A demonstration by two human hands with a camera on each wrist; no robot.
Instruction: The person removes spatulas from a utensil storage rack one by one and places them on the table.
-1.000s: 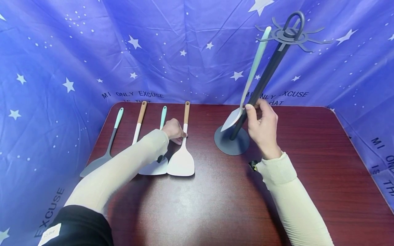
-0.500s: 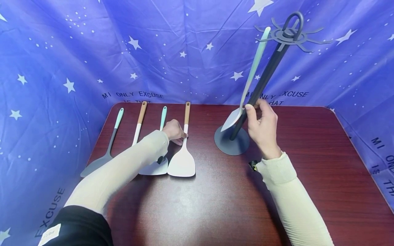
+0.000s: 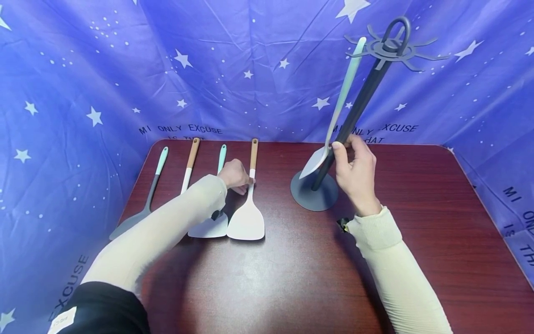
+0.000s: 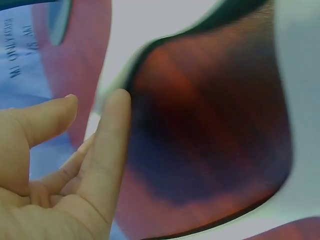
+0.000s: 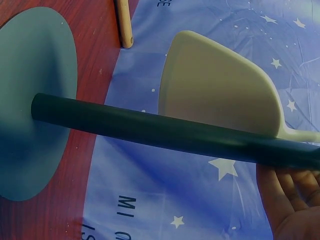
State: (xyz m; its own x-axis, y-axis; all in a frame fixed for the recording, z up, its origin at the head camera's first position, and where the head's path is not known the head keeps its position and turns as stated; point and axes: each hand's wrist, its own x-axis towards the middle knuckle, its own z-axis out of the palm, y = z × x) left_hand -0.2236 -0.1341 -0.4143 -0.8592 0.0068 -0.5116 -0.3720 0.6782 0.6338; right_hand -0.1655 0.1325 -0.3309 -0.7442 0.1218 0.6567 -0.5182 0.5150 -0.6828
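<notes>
My left hand [image 3: 235, 174] is at the neck of a white spatula [image 3: 247, 222] with a wooden handle, which lies on the table. In the left wrist view the index finger is straight, close against the spatula's pale edge, and the thumb stands apart from it. My right hand [image 3: 358, 176] grips the dark pole of a utensil stand [image 3: 365, 95], thumb on one side and fingers behind. A white spatula with a mint handle [image 3: 347, 83] hangs from a hook at the stand's top left, its blade beside the pole; the right wrist view shows that blade [image 5: 220, 82] up close.
Left of the hand, three more utensils lie in a row: a grey one with a mint handle [image 3: 161, 160], one with a wooden handle [image 3: 193, 153], and a mint-handled one [image 3: 207, 228] partly under the sleeve. The stand's round base [image 3: 304, 197] is on the dark-red table [image 3: 429, 208]. Blue star-printed cloth [image 3: 250, 55] surrounds it.
Almost nothing differs. The left forearm has shifted slightly to the left while its hand stays by the white spatula's neck. The right hand and the stand keep their places.
</notes>
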